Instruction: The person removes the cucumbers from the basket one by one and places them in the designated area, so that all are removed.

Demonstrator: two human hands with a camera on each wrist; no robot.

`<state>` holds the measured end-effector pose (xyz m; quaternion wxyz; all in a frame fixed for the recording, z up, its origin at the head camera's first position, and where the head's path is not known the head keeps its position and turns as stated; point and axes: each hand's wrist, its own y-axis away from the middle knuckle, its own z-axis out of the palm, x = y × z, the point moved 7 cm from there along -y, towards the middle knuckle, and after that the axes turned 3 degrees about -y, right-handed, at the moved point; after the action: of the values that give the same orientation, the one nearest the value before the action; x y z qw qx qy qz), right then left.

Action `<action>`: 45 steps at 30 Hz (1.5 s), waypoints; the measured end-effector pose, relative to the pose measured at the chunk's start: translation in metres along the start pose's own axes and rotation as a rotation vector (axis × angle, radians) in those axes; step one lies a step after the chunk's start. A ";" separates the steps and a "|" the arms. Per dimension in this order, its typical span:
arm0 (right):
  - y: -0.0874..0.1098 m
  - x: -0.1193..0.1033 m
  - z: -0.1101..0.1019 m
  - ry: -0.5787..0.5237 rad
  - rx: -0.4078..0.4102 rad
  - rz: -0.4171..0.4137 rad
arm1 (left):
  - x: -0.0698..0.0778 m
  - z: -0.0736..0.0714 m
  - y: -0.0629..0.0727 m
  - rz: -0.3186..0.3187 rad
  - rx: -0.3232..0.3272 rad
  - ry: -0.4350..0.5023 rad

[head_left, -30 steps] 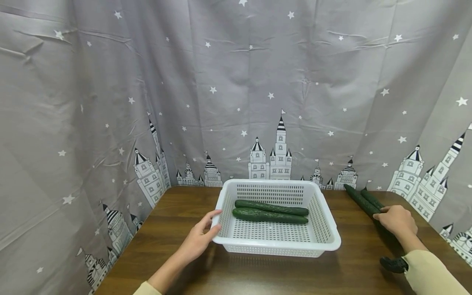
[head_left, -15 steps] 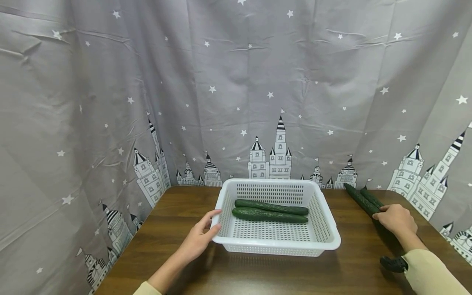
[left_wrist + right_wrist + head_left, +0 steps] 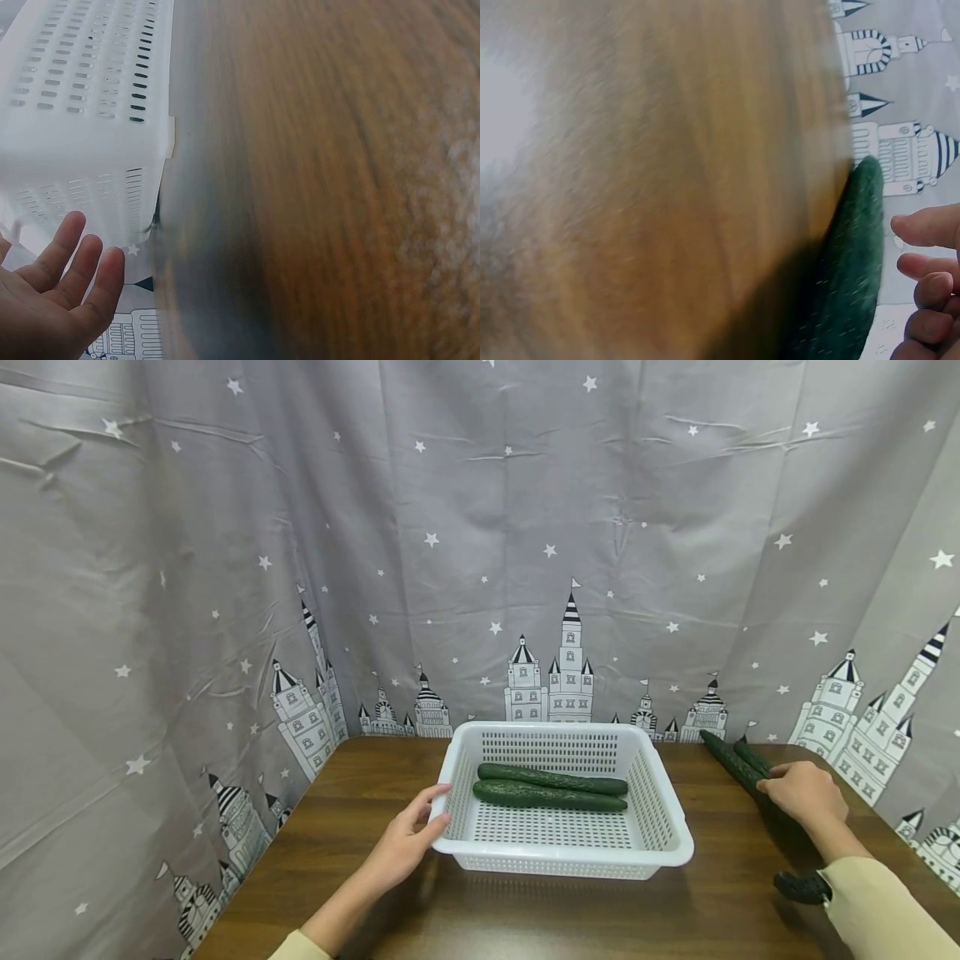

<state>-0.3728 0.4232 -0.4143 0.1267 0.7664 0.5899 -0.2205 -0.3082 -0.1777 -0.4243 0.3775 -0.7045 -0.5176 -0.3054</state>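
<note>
A white slotted plastic basket (image 3: 562, 857) stands on the wooden table, with two long green cucumbers (image 3: 551, 795) lying crosswise inside. My left hand (image 3: 401, 843) touches the basket's left rim with thumb and fingertips. The left wrist view shows its other fingers nearly straight, off the wall. On the right, two more cucumbers (image 3: 731, 760) lie slantwise, partly hidden under my right hand (image 3: 806, 797). In the right wrist view, loosely bent fingers hang beside one cucumber (image 3: 847, 277) with a gap; nothing shows between them. Whether a fingertip touches the other cucumber, I cannot tell.
The brown wooden table (image 3: 585, 918) ends at the back against a grey curtain (image 3: 465, 527) printed with stars and castles. A dark, bumpy object (image 3: 802, 887) sits by the right sleeve cuff. The cucumbers' far tips lie near the table's back edge.
My right hand has shifted slightly upward and away over the right-hand cucumbers. The left hand, the basket and all the cucumbers keep their places.
</note>
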 end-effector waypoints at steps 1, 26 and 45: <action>0.000 -0.002 -0.001 0.000 0.001 -0.001 | 0.000 0.000 0.000 -0.001 0.001 0.000; -0.012 -0.087 -0.017 -0.008 -0.041 -0.225 | 0.001 0.000 0.001 -0.008 -0.006 0.006; -0.020 -0.156 -0.011 -0.015 -0.138 -0.343 | 0.001 0.000 0.001 -0.003 0.002 0.004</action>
<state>-0.4219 0.3009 -0.3268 0.1441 0.6422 0.7248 -0.2036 -0.3074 -0.1774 -0.4233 0.3790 -0.7027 -0.5181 -0.3069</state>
